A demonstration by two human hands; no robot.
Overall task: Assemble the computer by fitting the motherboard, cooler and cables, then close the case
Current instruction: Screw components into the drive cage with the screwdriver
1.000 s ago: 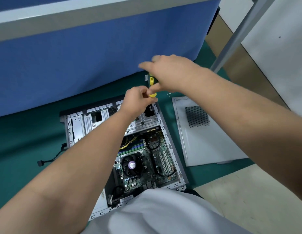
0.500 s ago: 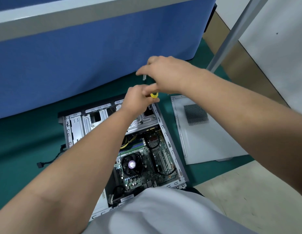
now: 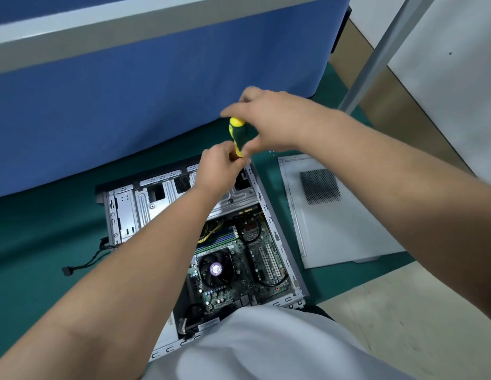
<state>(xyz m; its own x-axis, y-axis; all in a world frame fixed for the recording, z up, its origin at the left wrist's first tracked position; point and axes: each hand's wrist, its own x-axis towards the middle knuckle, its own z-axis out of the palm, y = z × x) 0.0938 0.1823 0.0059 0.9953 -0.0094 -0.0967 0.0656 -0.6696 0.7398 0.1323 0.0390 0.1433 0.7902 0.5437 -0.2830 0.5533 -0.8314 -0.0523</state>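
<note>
Your view is evenly and brightly lit from overhead, with soft shadows and no harsh glare. Your right hand (image 3: 269, 119) above the open case (image 3: 277, 234) is motion-blurred, while the case itself stays sharp. Away from the case, the wide lens bends straight edges.

At frame centre, the right hand (image 3: 277, 120) and left hand (image 3: 219, 167) both grip a yellow-and-green screwdriver (image 3: 236, 135) above the open computer case (image 3: 277, 237). The motherboard (image 3: 263, 253) and cooler fan (image 3: 214, 269) sit inside. The side panel (image 3: 337, 231) lies flat to the right.
</note>
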